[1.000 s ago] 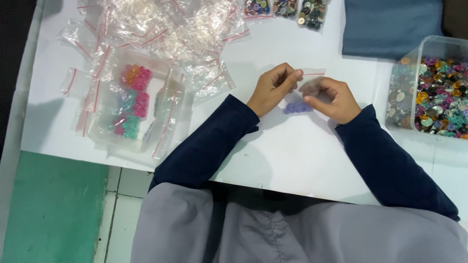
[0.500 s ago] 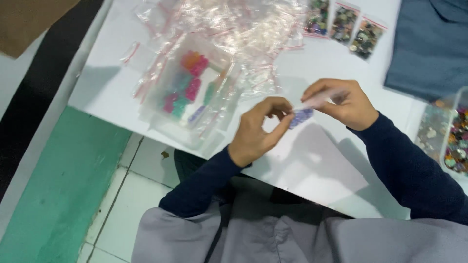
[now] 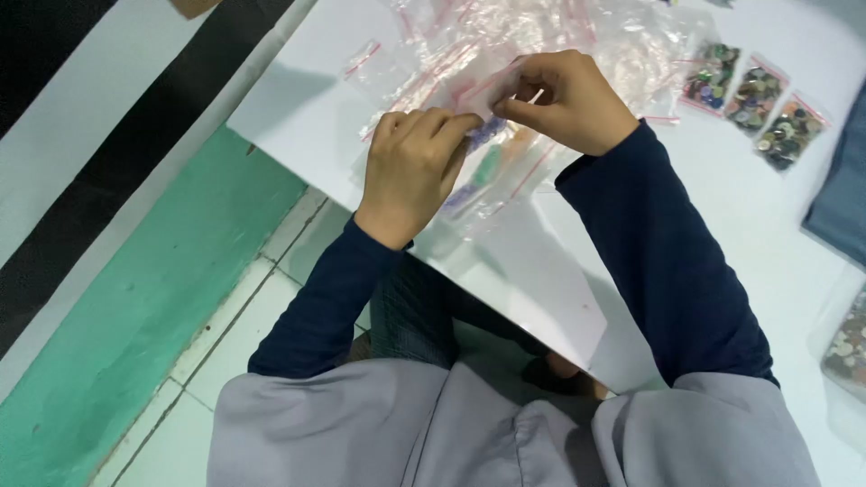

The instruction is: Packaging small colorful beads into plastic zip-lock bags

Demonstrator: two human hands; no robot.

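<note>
While pinched shut on it, both hands' fingers (image 3: 451, 126) w/ small zip bag (image 3: 487, 122) betw. them.

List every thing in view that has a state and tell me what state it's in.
Left hand: pinching the small zip bag.
Right hand: pinching the same bag's top edge.
Small zip bag: held between both hands, purple bits inside.
Three filled bags: lying flat, side by side.
Empty zip bags: piled loosely.

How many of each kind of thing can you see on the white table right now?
Small bag pinched in both hands: 1
Filled bead bags in a row: 3
Heap of empty clear bags: 1
Bag of coloured pieces under the hands: 1
Total: 6
</note>
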